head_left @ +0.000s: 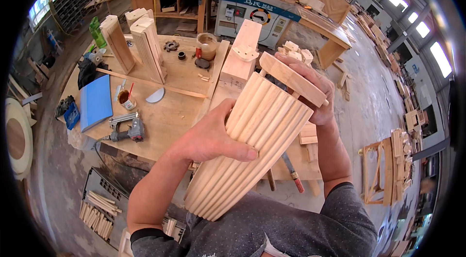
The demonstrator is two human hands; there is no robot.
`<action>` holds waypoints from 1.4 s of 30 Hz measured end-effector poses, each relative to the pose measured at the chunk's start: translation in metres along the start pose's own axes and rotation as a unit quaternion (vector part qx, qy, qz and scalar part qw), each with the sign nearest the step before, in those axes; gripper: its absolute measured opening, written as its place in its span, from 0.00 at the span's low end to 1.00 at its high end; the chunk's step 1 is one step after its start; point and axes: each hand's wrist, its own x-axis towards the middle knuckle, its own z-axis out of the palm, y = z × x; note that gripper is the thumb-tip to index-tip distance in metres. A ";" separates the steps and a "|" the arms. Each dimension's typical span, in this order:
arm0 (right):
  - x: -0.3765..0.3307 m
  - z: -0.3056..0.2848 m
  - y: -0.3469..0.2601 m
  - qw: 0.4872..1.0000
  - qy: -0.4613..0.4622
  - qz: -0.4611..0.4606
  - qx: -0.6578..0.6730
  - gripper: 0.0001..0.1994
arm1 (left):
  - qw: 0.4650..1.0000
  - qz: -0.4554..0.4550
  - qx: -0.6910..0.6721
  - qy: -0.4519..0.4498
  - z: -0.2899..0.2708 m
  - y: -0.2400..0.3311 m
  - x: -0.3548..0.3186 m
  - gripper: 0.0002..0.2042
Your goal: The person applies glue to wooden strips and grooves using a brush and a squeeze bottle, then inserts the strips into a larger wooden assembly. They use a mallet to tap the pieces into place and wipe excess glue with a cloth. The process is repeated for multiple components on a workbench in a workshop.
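A pale fluted wooden post (259, 135) slants across in front of my chest, its lower end against my shirt. My left hand (211, 133) grips its side, with the thumb lying over the grooves. At the upper end, a short wooden block (293, 79) sits slightly apart from the post, and a dark gap shows between them. My right hand (315, 82) is wrapped over this block from the far side. A dowel end (325, 103) sticks out at the block's right corner. What lies under my right fingers is partly hidden.
The workbench (170, 138) carries two upright fluted posts (148, 48), a nail gun (128, 128), a glue cup (127, 101), a blue folder (96, 102) and a jar (207, 45). A crate of dowels (99, 213) stands low left. A clamp (293, 174) lies beyond the post.
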 end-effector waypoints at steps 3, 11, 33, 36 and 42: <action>-0.001 -0.001 0.005 1.000 -0.015 -0.020 0.004 0.29 | 1.000 0.000 0.016 0.005 -0.002 -0.002 0.001 0.55; -0.002 -0.003 -0.008 0.997 -0.055 0.049 0.015 0.30 | 0.998 0.001 0.060 0.029 -0.002 0.004 0.000 0.55; -0.316 0.111 0.110 0.711 -0.201 0.624 -0.255 0.23 | 0.883 0.125 0.206 0.402 -0.016 -0.181 0.069 0.50; -0.344 0.134 0.108 0.663 -0.209 0.681 -0.228 0.20 | 0.884 0.057 0.250 0.391 -0.015 -0.174 0.059 0.55; -0.357 0.136 0.131 0.678 -0.093 0.727 -0.054 0.15 | 0.803 0.302 0.390 0.334 -0.073 -0.110 0.042 0.64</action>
